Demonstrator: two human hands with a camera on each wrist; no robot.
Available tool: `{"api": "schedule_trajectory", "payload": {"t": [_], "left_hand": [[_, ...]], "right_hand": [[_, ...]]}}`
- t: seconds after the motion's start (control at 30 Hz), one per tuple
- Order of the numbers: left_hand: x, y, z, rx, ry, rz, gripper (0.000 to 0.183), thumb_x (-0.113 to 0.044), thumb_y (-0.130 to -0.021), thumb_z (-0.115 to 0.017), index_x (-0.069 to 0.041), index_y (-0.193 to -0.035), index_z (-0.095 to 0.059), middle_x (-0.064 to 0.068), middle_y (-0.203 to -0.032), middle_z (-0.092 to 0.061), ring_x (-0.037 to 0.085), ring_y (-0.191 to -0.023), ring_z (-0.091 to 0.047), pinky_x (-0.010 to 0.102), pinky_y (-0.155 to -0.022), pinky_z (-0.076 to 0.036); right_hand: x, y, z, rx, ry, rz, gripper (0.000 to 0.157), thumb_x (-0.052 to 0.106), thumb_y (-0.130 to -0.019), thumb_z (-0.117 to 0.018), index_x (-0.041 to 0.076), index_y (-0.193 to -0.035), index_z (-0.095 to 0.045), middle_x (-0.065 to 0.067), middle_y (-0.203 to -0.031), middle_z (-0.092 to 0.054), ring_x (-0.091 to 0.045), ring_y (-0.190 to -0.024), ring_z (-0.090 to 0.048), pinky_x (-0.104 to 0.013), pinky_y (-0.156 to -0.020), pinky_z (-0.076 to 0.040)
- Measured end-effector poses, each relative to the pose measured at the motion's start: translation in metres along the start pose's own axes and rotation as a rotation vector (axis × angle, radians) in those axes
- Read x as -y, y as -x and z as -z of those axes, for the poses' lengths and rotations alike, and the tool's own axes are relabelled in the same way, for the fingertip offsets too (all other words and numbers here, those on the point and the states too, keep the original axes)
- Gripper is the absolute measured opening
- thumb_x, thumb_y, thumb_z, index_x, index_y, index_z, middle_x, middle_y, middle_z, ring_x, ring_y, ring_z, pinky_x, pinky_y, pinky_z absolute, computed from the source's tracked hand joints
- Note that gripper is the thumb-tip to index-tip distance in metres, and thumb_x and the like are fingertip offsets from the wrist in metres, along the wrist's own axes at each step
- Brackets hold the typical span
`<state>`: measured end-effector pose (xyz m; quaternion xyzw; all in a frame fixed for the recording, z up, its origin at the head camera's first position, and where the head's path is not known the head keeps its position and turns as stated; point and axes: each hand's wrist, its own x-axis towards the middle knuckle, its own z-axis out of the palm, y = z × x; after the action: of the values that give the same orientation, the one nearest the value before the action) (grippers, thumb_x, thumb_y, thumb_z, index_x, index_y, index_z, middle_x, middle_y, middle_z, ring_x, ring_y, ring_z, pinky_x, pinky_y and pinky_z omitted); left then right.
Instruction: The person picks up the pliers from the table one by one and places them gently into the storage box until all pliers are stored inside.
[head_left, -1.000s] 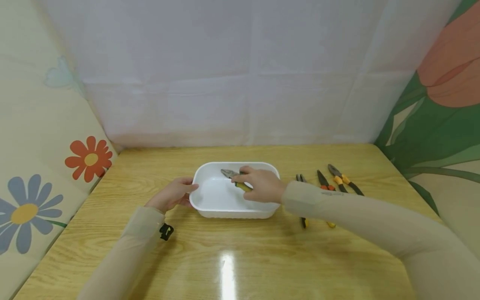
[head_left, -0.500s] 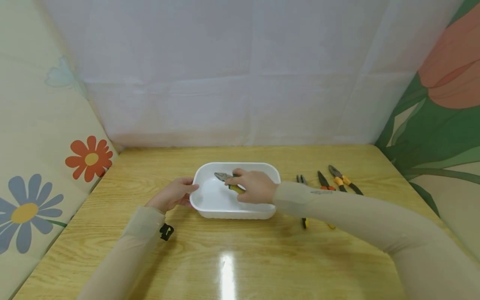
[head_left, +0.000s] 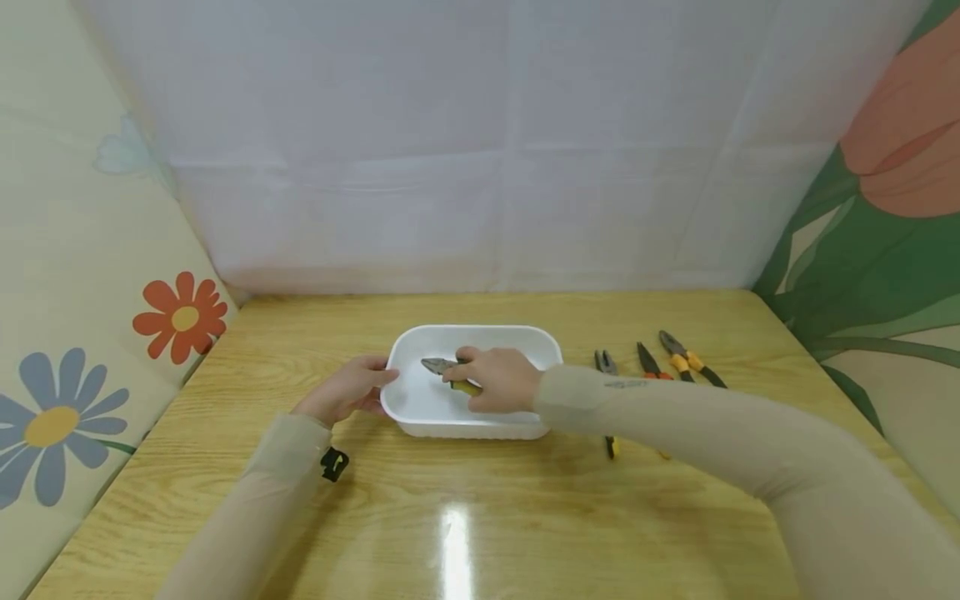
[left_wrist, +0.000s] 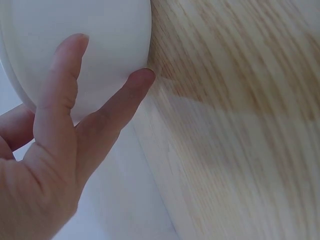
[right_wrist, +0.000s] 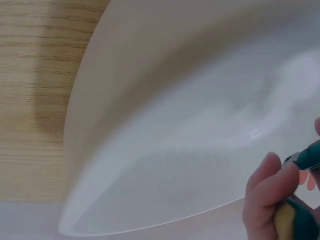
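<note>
A white plastic tray (head_left: 472, 428) stands on the table in the head view. My left hand (head_left: 345, 390) holds its left end, the thumb over the rim. Against the outer wall lie two fingers of that left hand (left_wrist: 65, 120) in the left wrist view. Inside the tray's outline, my right hand (head_left: 504, 380) grips a pair of pliers (head_left: 437, 365) by the yellow and dark green handles, the metal nose pointing left. Only part of the handles (right_wrist: 287, 220) shows in the right wrist view. Whether the pliers touch the tray floor cannot be told.
Right of the tray lie more pliers: one with yellow-black handles (head_left: 606, 362), one with red grips (head_left: 648, 360) and one with orange-black grips (head_left: 682, 358). My right sleeve (head_left: 675, 417) crosses over part of them. A white cloth (head_left: 480, 167) hangs behind the wooden table (head_left: 375, 517).
My right hand has moved left with the pliers, whose nose now lies slightly nearer the tray's left end and lower. My left hand keeps its place on the tray.
</note>
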<state>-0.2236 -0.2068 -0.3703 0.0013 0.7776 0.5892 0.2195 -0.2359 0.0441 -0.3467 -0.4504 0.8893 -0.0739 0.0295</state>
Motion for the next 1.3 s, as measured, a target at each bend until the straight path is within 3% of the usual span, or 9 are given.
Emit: {"api": "schedule_trajectory", "payload": {"t": [0.3,0.53,0.83,1.0,1.3], "left_hand": [[0.002,0.000,0.000,0.007,0.007,-0.018,0.044,-0.006,-0.103,-0.042,0.019,-0.138,-0.033,0.023,-0.104,-0.061,0.019,-0.076,-0.065,0.030,-0.064,-0.059],[0.001,-0.001,0.001,0.001,0.001,-0.011,0.044,-0.007,-0.103,-0.042,0.018,-0.138,-0.034,0.015,-0.099,-0.062,0.015,-0.073,-0.064,0.030,-0.064,-0.059],[0.002,-0.001,0.001,0.006,0.010,-0.014,0.043,-0.007,-0.103,-0.042,0.017,-0.138,-0.034,0.014,-0.100,-0.062,0.015,-0.074,-0.065,0.031,-0.066,-0.059],[0.003,0.000,0.002,0.000,0.015,0.000,0.042,-0.007,-0.103,-0.043,0.017,-0.137,-0.036,0.015,-0.101,-0.061,0.015,-0.074,-0.065,0.030,-0.066,-0.059],[0.001,0.002,0.001,0.018,0.023,-0.012,0.041,-0.006,-0.103,-0.041,0.019,-0.136,-0.036,0.023,-0.107,-0.060,0.017,-0.075,-0.066,0.031,-0.067,-0.060]], "right_hand": [[0.000,-0.010,-0.011,0.086,0.066,0.042,0.048,0.020,-0.083,-0.069,0.024,-0.131,-0.063,-0.012,-0.135,-0.052,-0.024,-0.071,-0.059,-0.038,-0.066,-0.052],[0.001,-0.014,-0.008,0.111,0.059,0.091,0.049,0.016,-0.082,-0.070,0.026,-0.129,-0.064,-0.011,-0.138,-0.052,-0.026,-0.075,-0.062,-0.039,-0.070,-0.054],[0.000,-0.018,-0.002,0.160,0.056,0.137,0.049,0.013,-0.080,-0.068,0.026,-0.128,-0.064,-0.009,-0.134,-0.054,-0.020,-0.069,-0.054,-0.033,-0.060,-0.050],[0.003,-0.025,0.001,0.200,0.080,0.150,0.049,0.015,-0.081,-0.067,0.028,-0.129,-0.064,-0.008,-0.136,-0.053,-0.022,-0.077,-0.059,-0.034,-0.059,-0.050],[0.008,-0.038,0.001,0.308,0.114,0.208,0.048,0.016,-0.087,-0.067,0.029,-0.132,-0.061,-0.006,-0.138,-0.050,-0.022,-0.091,-0.060,-0.036,-0.076,-0.053]]}}
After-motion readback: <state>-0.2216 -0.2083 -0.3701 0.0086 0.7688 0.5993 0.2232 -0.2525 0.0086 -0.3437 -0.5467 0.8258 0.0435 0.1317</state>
